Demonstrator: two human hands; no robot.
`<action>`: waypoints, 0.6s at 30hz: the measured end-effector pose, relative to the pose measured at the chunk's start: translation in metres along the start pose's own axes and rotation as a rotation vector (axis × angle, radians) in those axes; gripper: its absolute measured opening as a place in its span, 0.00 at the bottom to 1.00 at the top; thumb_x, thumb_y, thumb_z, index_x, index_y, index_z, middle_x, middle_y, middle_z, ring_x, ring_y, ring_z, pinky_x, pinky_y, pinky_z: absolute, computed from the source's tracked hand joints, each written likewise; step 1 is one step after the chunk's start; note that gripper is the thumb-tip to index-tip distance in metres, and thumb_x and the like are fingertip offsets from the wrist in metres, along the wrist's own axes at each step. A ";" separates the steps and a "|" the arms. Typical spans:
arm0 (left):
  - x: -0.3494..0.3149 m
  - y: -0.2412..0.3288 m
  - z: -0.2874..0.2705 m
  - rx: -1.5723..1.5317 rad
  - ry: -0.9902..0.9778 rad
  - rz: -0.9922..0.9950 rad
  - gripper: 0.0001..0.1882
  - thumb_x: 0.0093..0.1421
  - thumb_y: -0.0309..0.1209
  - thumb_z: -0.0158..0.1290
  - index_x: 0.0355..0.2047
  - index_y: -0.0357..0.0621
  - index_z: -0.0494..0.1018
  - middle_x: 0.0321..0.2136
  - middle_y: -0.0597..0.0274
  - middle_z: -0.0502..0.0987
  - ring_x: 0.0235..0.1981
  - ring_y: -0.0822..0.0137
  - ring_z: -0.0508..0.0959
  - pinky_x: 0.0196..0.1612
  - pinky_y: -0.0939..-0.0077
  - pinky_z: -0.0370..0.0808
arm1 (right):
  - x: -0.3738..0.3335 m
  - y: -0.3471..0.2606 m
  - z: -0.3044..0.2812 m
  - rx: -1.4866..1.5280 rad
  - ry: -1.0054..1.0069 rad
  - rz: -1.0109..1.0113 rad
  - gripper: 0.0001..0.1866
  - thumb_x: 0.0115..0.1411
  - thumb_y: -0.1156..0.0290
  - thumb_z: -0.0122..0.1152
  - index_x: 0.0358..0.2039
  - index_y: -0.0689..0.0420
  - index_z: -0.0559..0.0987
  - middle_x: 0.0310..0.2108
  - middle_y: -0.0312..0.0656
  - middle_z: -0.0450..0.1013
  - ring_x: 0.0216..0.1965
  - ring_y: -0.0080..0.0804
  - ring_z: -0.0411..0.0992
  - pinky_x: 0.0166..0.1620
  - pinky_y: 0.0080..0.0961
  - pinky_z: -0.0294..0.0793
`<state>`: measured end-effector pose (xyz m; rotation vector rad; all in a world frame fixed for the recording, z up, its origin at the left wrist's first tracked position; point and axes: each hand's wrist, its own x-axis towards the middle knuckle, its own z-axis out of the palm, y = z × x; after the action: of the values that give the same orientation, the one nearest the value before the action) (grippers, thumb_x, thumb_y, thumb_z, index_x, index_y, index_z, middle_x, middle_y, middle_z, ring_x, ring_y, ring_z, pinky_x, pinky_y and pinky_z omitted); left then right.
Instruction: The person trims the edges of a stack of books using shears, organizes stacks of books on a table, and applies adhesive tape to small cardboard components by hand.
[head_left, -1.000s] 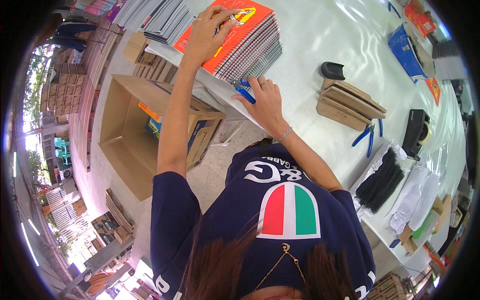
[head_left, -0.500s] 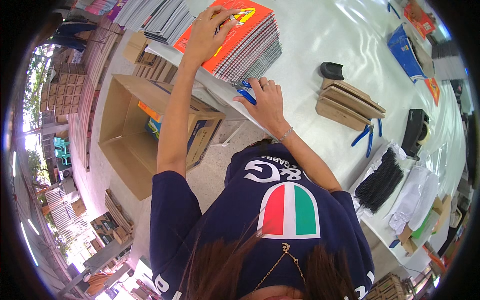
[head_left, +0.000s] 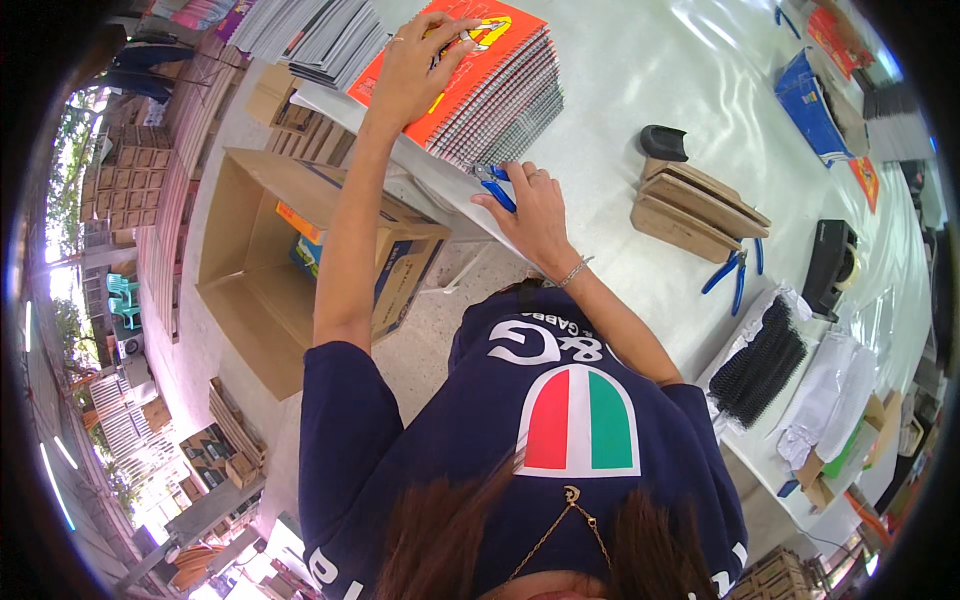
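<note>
A stack of spiral-bound notebooks (head_left: 490, 95) with orange-red covers stands at the table's near edge, its coil-bound sides facing right. My left hand (head_left: 420, 70) rests on the top cover, fingers spread, with nothing gripped. In my right hand (head_left: 538, 210) is a pair of blue-handled cutting pliers (head_left: 497, 190), the handles between thumb and fingers. The pliers' jaws are at the near lower corner of the stack, by the coil ends. Whether they touch a wire is too small to tell.
Left of the notebooks are piles of grey-edged books (head_left: 335, 45). An open cardboard box (head_left: 255, 290) stands below the table edge. To the right lie a wooden holder (head_left: 695, 210), more blue pliers (head_left: 738, 275), a black tape dispenser (head_left: 830, 265), black coils (head_left: 765, 365) and a blue box (head_left: 812, 105).
My right hand and the pliers have shifted slightly right and toward me. My left hand has stayed on the top notebook.
</note>
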<state>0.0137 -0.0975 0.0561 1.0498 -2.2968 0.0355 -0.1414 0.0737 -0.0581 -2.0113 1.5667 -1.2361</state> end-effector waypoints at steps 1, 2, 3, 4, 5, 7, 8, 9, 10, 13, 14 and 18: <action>0.000 0.000 0.000 -0.008 0.001 0.001 0.16 0.64 0.42 0.53 0.50 0.57 0.78 0.44 0.58 0.74 0.44 0.56 0.75 0.47 0.60 0.72 | 0.000 -0.001 -0.002 0.000 -0.001 0.001 0.28 0.58 0.44 0.62 0.40 0.59 0.75 0.29 0.43 0.69 0.30 0.42 0.66 0.35 0.36 0.63; 0.000 0.001 0.000 -0.016 0.001 0.003 0.16 0.64 0.42 0.53 0.50 0.57 0.78 0.44 0.58 0.74 0.44 0.56 0.75 0.47 0.60 0.73 | 0.001 -0.001 -0.004 -0.041 -0.036 0.008 0.28 0.56 0.45 0.64 0.41 0.59 0.75 0.31 0.43 0.69 0.33 0.41 0.66 0.37 0.36 0.62; -0.001 -0.001 0.000 -0.015 0.002 0.003 0.16 0.64 0.42 0.53 0.50 0.57 0.78 0.44 0.58 0.74 0.44 0.56 0.75 0.47 0.60 0.73 | 0.002 -0.003 -0.006 -0.080 -0.070 0.013 0.29 0.55 0.46 0.65 0.43 0.58 0.75 0.34 0.43 0.69 0.35 0.40 0.65 0.40 0.36 0.61; -0.001 -0.002 0.000 0.001 0.016 0.016 0.16 0.64 0.42 0.53 0.50 0.57 0.78 0.44 0.58 0.74 0.44 0.57 0.75 0.47 0.60 0.73 | 0.002 -0.003 -0.005 -0.080 -0.070 0.012 0.29 0.55 0.46 0.65 0.43 0.58 0.75 0.34 0.43 0.69 0.35 0.40 0.65 0.40 0.36 0.61; -0.002 -0.003 0.001 0.018 0.030 0.030 0.16 0.64 0.42 0.53 0.50 0.57 0.78 0.44 0.58 0.74 0.43 0.57 0.75 0.46 0.60 0.73 | 0.002 -0.003 -0.004 -0.096 -0.059 -0.007 0.29 0.55 0.46 0.66 0.43 0.58 0.75 0.34 0.43 0.69 0.35 0.40 0.65 0.39 0.36 0.61; 0.000 -0.001 0.001 0.009 0.017 0.022 0.16 0.64 0.42 0.53 0.50 0.56 0.78 0.43 0.58 0.74 0.43 0.57 0.76 0.46 0.60 0.73 | 0.002 -0.002 -0.002 -0.114 -0.047 -0.025 0.29 0.54 0.46 0.66 0.43 0.59 0.75 0.34 0.43 0.69 0.35 0.40 0.65 0.39 0.36 0.61; 0.001 0.000 0.001 0.002 0.004 0.012 0.16 0.63 0.41 0.54 0.50 0.56 0.78 0.43 0.57 0.74 0.42 0.57 0.76 0.46 0.61 0.73 | 0.002 -0.002 0.000 -0.115 -0.046 -0.007 0.29 0.54 0.46 0.66 0.43 0.58 0.75 0.34 0.44 0.69 0.35 0.40 0.65 0.39 0.36 0.61; 0.001 0.000 0.000 0.003 0.005 0.011 0.16 0.63 0.41 0.54 0.50 0.56 0.78 0.43 0.57 0.74 0.42 0.57 0.76 0.46 0.61 0.73 | 0.001 -0.002 0.002 -0.114 -0.047 0.009 0.28 0.54 0.46 0.66 0.43 0.58 0.75 0.34 0.44 0.69 0.35 0.41 0.65 0.39 0.36 0.61; 0.001 0.000 -0.001 0.009 0.018 0.027 0.16 0.63 0.41 0.54 0.50 0.55 0.78 0.43 0.57 0.74 0.42 0.57 0.76 0.45 0.61 0.73 | 0.000 -0.002 0.004 -0.113 -0.048 0.007 0.28 0.54 0.46 0.66 0.43 0.58 0.75 0.34 0.44 0.69 0.35 0.41 0.65 0.39 0.36 0.61; 0.001 0.003 -0.002 0.004 0.032 0.039 0.16 0.63 0.40 0.54 0.49 0.54 0.78 0.42 0.57 0.74 0.40 0.57 0.76 0.44 0.61 0.74 | -0.002 -0.003 0.006 -0.041 -0.040 0.035 0.28 0.55 0.46 0.66 0.43 0.58 0.76 0.33 0.44 0.69 0.35 0.41 0.65 0.39 0.36 0.61; 0.001 0.004 -0.003 -0.006 0.033 0.036 0.15 0.63 0.40 0.54 0.49 0.54 0.78 0.41 0.57 0.74 0.40 0.57 0.76 0.44 0.61 0.74 | -0.003 -0.003 0.005 -0.057 -0.024 0.041 0.28 0.55 0.46 0.66 0.43 0.58 0.76 0.33 0.44 0.69 0.35 0.41 0.66 0.39 0.36 0.61; -0.001 0.004 -0.003 -0.087 -0.048 -0.044 0.16 0.66 0.40 0.51 0.53 0.56 0.77 0.47 0.54 0.72 0.47 0.54 0.72 0.52 0.59 0.68 | -0.002 0.000 0.007 -0.090 0.001 0.009 0.28 0.54 0.44 0.65 0.41 0.57 0.74 0.33 0.44 0.68 0.34 0.40 0.64 0.38 0.36 0.60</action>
<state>0.0127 -0.0933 0.0592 1.0669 -2.2951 -0.1071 -0.1364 0.0737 -0.0629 -2.0560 1.6584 -1.1833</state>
